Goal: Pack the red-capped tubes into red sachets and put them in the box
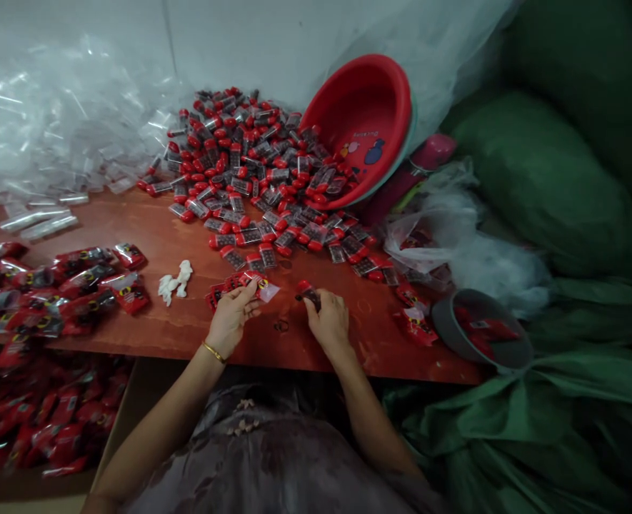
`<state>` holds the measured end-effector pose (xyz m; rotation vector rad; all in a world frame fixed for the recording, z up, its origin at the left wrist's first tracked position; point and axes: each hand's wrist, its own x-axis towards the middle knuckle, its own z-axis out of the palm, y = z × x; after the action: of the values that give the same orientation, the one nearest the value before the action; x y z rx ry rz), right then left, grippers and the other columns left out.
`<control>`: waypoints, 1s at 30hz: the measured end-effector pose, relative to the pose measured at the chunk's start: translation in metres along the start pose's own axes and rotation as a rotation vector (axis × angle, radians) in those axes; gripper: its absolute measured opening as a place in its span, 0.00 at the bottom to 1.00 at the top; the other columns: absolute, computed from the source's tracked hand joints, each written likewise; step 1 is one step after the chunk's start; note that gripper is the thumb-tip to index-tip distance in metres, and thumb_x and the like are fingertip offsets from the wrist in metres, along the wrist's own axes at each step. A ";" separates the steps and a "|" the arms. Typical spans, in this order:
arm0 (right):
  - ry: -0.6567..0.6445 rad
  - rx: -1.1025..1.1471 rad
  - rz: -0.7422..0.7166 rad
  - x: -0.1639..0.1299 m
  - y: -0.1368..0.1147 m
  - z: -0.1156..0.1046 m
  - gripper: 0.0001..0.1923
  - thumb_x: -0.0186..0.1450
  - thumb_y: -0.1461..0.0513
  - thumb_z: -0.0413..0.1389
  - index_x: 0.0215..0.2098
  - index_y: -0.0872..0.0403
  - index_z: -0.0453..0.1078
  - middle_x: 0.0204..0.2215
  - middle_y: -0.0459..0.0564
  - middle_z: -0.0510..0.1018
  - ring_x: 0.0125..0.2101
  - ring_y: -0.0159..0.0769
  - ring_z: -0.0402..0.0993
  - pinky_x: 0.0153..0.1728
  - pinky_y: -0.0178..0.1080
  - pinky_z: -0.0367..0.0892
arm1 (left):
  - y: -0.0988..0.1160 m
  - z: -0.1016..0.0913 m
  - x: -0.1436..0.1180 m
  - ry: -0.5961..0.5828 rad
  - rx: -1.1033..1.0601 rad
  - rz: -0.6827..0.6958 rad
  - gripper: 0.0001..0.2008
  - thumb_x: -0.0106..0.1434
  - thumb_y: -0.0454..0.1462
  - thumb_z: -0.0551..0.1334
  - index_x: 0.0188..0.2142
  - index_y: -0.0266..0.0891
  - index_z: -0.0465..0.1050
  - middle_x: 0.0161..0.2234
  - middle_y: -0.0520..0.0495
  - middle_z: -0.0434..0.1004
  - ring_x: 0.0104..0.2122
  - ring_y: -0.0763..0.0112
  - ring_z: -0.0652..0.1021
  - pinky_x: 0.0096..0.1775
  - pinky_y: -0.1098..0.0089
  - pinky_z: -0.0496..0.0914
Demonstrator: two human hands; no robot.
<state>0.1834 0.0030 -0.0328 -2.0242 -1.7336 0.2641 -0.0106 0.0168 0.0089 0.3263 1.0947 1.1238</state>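
Note:
My left hand (231,319), a gold bangle at its wrist, pinches a small red printed plastic packet (262,284) with a transparent end. Under its fingers lie more red packets (220,291), partly hidden. Between the thumb and fingers of my right hand (328,319) is a small red-and-dark plastic piece (308,290); its exact kind is too small to make out. The two hands are a short way apart, just above the front of the table. Right behind them spreads a large heap of red-capped small plastic pieces (235,157) with dark dotted bodies.
On the reddish table (187,332), a red basin (366,107) leans behind the heap. Transparent bags (69,107) fill the back left. Filled red packets (80,278) lie at left, others in a box (115,428) below. A grey bowl (447,321) stands right, beside green sacks (551,178).

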 end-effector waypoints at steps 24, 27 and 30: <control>-0.600 1.071 0.119 -0.030 -0.021 -0.036 0.15 0.57 0.51 0.57 0.29 0.55 0.67 0.13 0.38 0.64 0.12 0.22 0.57 0.13 0.27 0.51 | -0.002 0.005 -0.007 -0.123 0.141 -0.024 0.21 0.37 0.47 0.74 0.25 0.34 0.73 0.22 0.50 0.77 0.20 0.76 0.75 0.26 0.74 0.69; -0.469 1.030 0.073 -0.034 -0.015 -0.034 0.18 0.63 0.50 0.52 0.41 0.55 0.70 0.19 0.42 0.71 0.14 0.24 0.61 0.15 0.29 0.58 | -0.002 0.003 -0.005 -0.119 0.114 -0.097 0.19 0.41 0.46 0.74 0.24 0.35 0.71 0.22 0.49 0.78 0.22 0.73 0.77 0.26 0.74 0.70; -0.232 0.844 -0.125 -0.037 -0.010 -0.033 0.18 0.66 0.55 0.49 0.52 0.52 0.67 0.30 0.47 0.77 0.22 0.28 0.71 0.27 0.34 0.69 | 0.000 0.001 -0.005 -0.126 0.097 -0.149 0.18 0.45 0.45 0.72 0.26 0.35 0.71 0.24 0.47 0.79 0.24 0.71 0.78 0.26 0.73 0.71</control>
<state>0.1825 -0.0391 -0.0046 -1.2952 -1.4899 1.0232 -0.0095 0.0129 0.0122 0.3805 1.0456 0.9085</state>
